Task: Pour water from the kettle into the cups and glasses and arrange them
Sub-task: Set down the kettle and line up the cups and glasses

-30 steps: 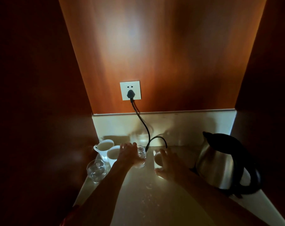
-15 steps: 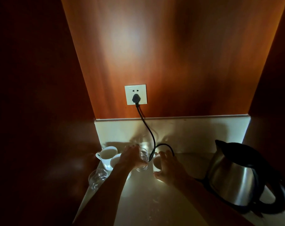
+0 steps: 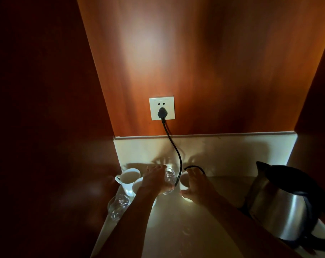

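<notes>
A steel kettle (image 3: 280, 207) with a black lid and handle stands at the right of the pale counter. My left hand (image 3: 154, 180) is wrapped around a clear glass (image 3: 169, 178) near the back wall. My right hand (image 3: 197, 187) grips a white cup (image 3: 184, 180) just right of that glass. Two more white cups stand at the back left: one with a handle (image 3: 128, 178) and one (image 3: 137, 185) partly hidden by my left wrist. A second clear glass (image 3: 118, 204) stands at the left edge in front of them.
A black cord (image 3: 173, 146) runs from the wall socket (image 3: 161, 108) down between the held glass and cup, then curls right behind my right hand. Dark wooden walls close in on both sides. The pale counter (image 3: 176, 229) lies under my forearms.
The view has tilted, so everything sits lower in the frame and the kettle further right. Both hands stay on the glass and the cup, close to the back wall.
</notes>
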Action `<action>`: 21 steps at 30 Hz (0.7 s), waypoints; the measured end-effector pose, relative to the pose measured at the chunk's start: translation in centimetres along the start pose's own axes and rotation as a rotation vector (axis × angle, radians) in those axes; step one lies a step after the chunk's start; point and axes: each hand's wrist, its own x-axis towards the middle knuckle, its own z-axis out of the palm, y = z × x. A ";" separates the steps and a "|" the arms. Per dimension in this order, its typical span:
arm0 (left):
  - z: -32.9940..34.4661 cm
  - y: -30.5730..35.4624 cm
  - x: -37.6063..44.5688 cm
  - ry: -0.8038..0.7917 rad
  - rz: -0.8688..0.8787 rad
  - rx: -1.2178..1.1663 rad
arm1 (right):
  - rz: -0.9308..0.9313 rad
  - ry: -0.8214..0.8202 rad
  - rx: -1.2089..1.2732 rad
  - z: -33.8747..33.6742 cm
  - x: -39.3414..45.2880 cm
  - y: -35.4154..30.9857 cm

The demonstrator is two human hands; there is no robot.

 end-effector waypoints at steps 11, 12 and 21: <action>-1.9 -2.9 -3.5 0.069 0.005 0.039 | -0.055 -0.055 -0.101 -1.6 -0.3 -0.6; -2.7 -3.3 -3.9 0.099 -0.016 0.021 | -0.092 -0.055 -0.145 -1.9 -0.4 -1.0; -5.3 -7.4 -6.6 0.215 -0.237 0.112 | -0.288 0.157 -0.377 -1.3 -3.0 -10.1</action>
